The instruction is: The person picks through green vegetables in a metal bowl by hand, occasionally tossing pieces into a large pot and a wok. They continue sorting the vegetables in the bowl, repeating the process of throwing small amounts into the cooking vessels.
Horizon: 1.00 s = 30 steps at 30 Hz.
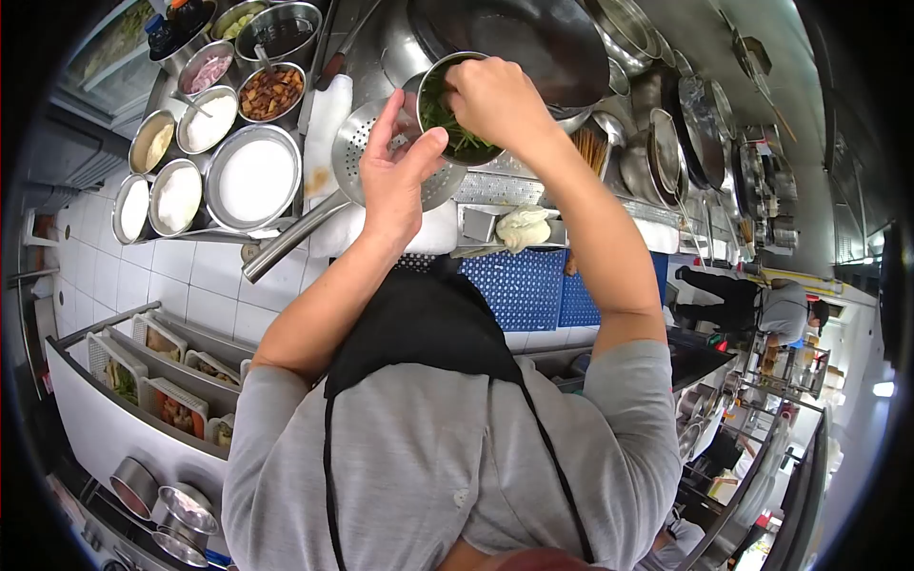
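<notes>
Chopped green vegetables (466,139) lie in a round metal bowl (422,93) in front of me. My right hand (500,103) reaches over its far rim, fingers curled down and closed among the greens; the fingertips are partly hidden. Beside the bowl's left side, my left hand (393,181) is open, its fingers pointing up and its thumb spread toward the rim. Under the bowl and left hand is a perforated metal strainer (350,152), whose long handle points toward the lower left. Behind the bowl sits a large dark wok (533,43).
To the left stand a bowl of browned cubes (271,93), a large pot of white powder (253,178) and several seasoning bowls. A pale cloth (523,228) lies at the counter's front edge. Pans (700,128) line the right side. Another person (783,312) stands farther right.
</notes>
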Motion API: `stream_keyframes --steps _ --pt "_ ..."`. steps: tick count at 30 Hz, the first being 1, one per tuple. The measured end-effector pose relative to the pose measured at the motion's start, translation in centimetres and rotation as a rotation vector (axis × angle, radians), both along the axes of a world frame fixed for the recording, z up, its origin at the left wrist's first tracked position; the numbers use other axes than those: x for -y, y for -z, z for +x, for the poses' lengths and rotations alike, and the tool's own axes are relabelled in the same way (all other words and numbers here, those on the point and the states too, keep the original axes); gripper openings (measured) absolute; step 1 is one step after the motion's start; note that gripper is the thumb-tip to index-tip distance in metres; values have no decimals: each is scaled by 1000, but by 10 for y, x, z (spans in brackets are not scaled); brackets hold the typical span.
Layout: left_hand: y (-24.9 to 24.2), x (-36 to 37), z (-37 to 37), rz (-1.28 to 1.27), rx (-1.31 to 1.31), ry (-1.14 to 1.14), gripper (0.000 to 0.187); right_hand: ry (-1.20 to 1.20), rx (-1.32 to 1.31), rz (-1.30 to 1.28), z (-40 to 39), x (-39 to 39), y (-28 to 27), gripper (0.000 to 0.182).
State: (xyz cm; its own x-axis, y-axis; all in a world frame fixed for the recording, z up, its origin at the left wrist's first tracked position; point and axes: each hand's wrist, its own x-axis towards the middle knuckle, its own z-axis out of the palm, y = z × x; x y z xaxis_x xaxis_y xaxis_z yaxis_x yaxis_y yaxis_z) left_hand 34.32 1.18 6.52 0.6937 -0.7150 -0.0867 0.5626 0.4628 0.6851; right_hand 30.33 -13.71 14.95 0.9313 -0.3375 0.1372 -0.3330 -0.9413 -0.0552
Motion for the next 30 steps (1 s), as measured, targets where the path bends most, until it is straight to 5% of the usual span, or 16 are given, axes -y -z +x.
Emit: stream_keyframes --steps 3,10,21,26,30 --pt "7 -12 6 -6 -70 41 88 -72 -146 238 7 -4 -24 23" --pt "2 -29 15 -176 -146 63 110 171 108 120 -19 -11 -47 25" --pt "0 -35 74 8 60 529 78 -162 118 78 -7 -10 -60 20" --pt "8 -26 82 28 142 503 87 -117 91 205 -8 -6 -64 19" --pt "-7 -30 64 -31 71 388 91 2 425 304 -24 -2 -49 20"
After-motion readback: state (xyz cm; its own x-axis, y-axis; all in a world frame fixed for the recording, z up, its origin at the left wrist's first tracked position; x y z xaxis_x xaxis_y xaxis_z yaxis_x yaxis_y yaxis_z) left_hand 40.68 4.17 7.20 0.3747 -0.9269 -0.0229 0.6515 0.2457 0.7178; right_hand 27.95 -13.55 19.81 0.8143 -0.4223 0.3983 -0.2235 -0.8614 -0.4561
